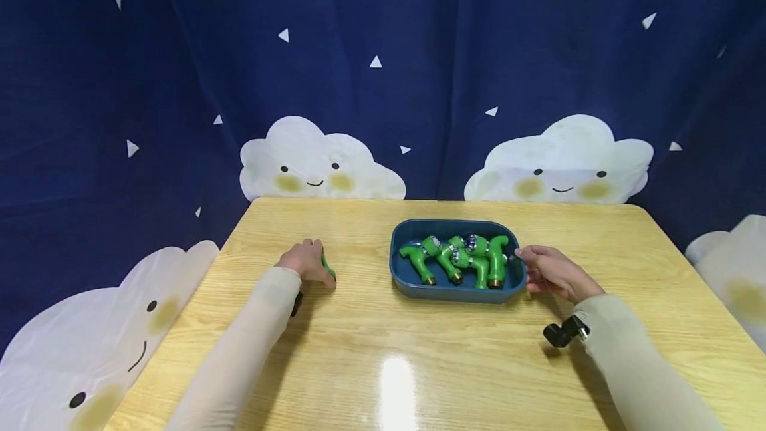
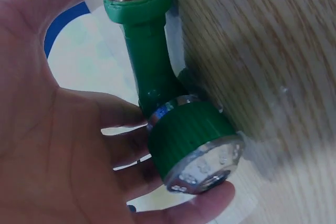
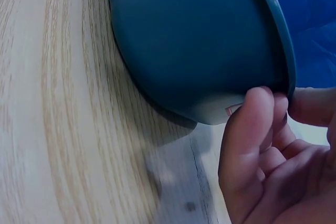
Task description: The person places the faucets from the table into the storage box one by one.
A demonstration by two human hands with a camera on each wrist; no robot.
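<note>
On the left of the table, my left hand spans a green angle valve, with the thumb at its brass threaded end and the fingers round its ribbed knob. In the left wrist view the valve lies close along the wood. My right hand pinches the right-hand rim of a dark blue tray, thumb above and fingers against the outer wall. Inside the tray lie several similar green valves, side by side, with brass ends and silver-trimmed knobs. In the head view the left hand hides most of its valve.
The light wooden table runs back to a dark blue curtain printed with white clouds and triangles. A black wrist device hangs from the right sleeve, low over the table.
</note>
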